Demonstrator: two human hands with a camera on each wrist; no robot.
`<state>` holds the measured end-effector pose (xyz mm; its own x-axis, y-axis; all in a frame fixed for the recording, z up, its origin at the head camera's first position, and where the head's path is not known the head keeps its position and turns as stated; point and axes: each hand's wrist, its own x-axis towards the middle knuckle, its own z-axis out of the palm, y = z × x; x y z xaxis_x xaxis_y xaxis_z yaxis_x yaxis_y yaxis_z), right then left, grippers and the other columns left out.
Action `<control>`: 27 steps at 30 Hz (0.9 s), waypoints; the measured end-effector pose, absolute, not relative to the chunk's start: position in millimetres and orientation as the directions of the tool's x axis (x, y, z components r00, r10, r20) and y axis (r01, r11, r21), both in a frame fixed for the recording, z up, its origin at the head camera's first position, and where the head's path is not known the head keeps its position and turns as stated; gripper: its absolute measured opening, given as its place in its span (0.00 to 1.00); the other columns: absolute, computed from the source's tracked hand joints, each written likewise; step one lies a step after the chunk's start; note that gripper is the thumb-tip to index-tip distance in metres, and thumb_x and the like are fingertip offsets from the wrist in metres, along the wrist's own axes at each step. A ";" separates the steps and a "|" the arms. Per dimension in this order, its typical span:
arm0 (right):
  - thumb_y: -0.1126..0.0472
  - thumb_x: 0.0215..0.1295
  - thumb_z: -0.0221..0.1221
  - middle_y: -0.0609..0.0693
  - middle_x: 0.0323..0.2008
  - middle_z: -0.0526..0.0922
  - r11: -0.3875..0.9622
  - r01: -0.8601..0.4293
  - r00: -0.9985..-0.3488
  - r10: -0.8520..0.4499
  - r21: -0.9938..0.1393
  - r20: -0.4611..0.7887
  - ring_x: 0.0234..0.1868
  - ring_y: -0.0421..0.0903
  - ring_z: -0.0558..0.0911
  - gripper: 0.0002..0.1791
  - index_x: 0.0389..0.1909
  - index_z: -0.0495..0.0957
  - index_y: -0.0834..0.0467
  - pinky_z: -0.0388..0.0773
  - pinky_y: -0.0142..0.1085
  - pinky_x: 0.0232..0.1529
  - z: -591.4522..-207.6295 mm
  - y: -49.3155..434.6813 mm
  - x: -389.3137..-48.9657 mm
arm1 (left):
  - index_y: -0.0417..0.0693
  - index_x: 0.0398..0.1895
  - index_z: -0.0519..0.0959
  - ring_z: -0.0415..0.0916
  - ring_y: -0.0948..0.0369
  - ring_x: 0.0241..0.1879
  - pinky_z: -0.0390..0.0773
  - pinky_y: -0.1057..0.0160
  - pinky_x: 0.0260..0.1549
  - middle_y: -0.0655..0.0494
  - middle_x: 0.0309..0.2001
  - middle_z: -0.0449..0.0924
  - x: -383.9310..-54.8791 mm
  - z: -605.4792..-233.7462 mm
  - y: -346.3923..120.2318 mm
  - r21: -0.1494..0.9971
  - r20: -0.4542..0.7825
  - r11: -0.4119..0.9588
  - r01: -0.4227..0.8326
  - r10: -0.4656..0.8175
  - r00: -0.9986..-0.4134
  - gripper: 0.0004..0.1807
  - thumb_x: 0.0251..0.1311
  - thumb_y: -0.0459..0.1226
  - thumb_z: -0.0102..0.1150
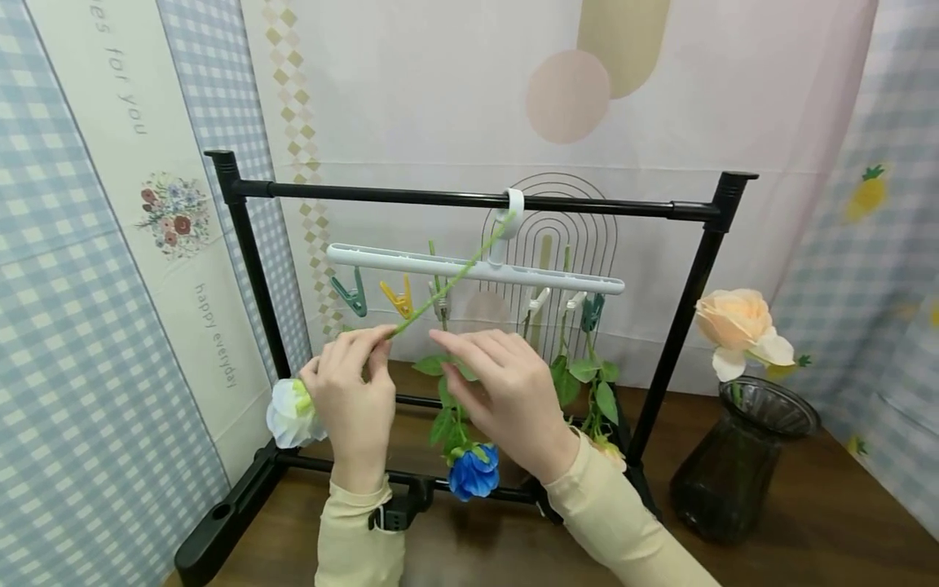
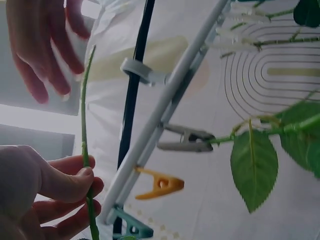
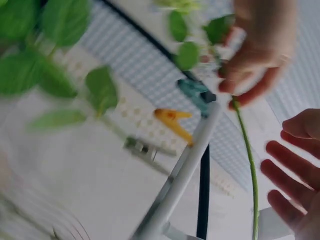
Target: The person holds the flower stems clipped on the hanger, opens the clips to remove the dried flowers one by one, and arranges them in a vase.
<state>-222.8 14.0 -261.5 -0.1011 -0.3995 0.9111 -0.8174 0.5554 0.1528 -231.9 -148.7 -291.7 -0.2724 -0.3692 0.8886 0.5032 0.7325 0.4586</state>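
Note:
My left hand (image 1: 352, 399) pinches the green stem (image 1: 462, 273) of a white artificial rose (image 1: 289, 414) between thumb and fingers. The bloom hangs below and left of the hand; the bare stem slants up to the right. My right hand (image 1: 509, 399) hovers to the right with fingers apart, holding nothing. Behind the hands a pale clip hanger (image 1: 411, 261) hangs from a black rack. Its teal clip (image 1: 350, 293) and yellow clip (image 1: 398, 297) at the left grip nothing. A grey clip (image 2: 187, 139) holds the stem of an upside-down blue rose (image 1: 473, 473).
The black rack's top bar (image 1: 352, 194) runs across the view. White clips (image 1: 538, 302) and a dark green clip (image 1: 592, 311) carry more leafy stems at the right. A dark glass vase (image 1: 734, 465) with a peach rose (image 1: 741, 326) stands on the wooden table at the right.

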 end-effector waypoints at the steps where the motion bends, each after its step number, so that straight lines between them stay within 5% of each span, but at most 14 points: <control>1: 0.66 0.58 0.64 0.50 0.41 0.87 0.568 -0.794 -0.063 -0.434 0.219 0.899 0.41 0.45 0.84 0.18 0.51 0.82 0.56 0.77 0.36 0.44 -261.2 14.4 -224.8 | 0.44 0.34 0.87 0.77 0.50 0.33 0.60 0.48 0.46 0.47 0.33 0.85 -230.2 -291.3 -145.8 0.442 0.897 0.747 0.497 -0.351 -0.270 0.07 0.55 0.26 0.63; 4: 0.66 0.57 0.63 0.51 0.47 0.85 0.619 -0.678 0.024 -0.518 0.395 0.855 0.50 0.48 0.82 0.18 0.50 0.82 0.55 0.75 0.40 0.53 -260.5 15.3 -232.9 | 0.45 0.33 0.87 0.77 0.50 0.35 0.61 0.45 0.47 0.48 0.33 0.85 -226.5 -291.5 -136.6 0.388 0.919 0.782 0.488 -0.285 -0.273 0.08 0.55 0.26 0.63; 7: 0.64 0.55 0.65 0.49 0.45 0.86 0.665 -0.573 0.046 -0.557 0.479 0.829 0.49 0.47 0.82 0.16 0.46 0.83 0.54 0.73 0.40 0.53 -263.1 18.7 -241.0 | 0.46 0.32 0.87 0.77 0.50 0.37 0.60 0.44 0.49 0.49 0.33 0.85 -224.2 -293.3 -126.8 0.343 0.932 0.794 0.501 -0.222 -0.287 0.08 0.54 0.25 0.63; 11: 0.63 0.53 0.68 0.47 0.37 0.87 0.697 -0.515 0.065 -0.548 0.498 0.834 0.41 0.44 0.82 0.11 0.40 0.84 0.55 0.74 0.40 0.49 -271.6 26.9 -248.3 | 0.48 0.31 0.87 0.77 0.52 0.38 0.59 0.44 0.50 0.52 0.33 0.84 -220.9 -294.6 -116.2 0.317 0.933 0.795 0.517 -0.164 -0.320 0.09 0.54 0.26 0.63; 15: 0.61 0.62 0.63 0.47 0.33 0.87 0.717 -0.479 0.114 -0.521 0.506 0.846 0.36 0.43 0.83 0.05 0.36 0.85 0.55 0.75 0.41 0.47 -278.7 34.7 -251.1 | 0.50 0.31 0.87 0.77 0.53 0.40 0.58 0.44 0.52 0.53 0.33 0.84 -217.8 -293.0 -109.6 0.311 0.924 0.794 0.522 -0.123 -0.363 0.08 0.56 0.28 0.64; 27: 0.60 0.69 0.57 0.48 0.31 0.84 0.753 -0.411 0.146 -0.502 0.514 0.852 0.33 0.45 0.81 0.10 0.34 0.87 0.55 0.75 0.39 0.43 -293.0 41.2 -254.0 | 0.49 0.29 0.87 0.76 0.55 0.39 0.55 0.42 0.52 0.56 0.31 0.82 -216.3 -294.3 -100.4 0.305 0.905 0.808 0.504 -0.082 -0.416 0.08 0.53 0.26 0.66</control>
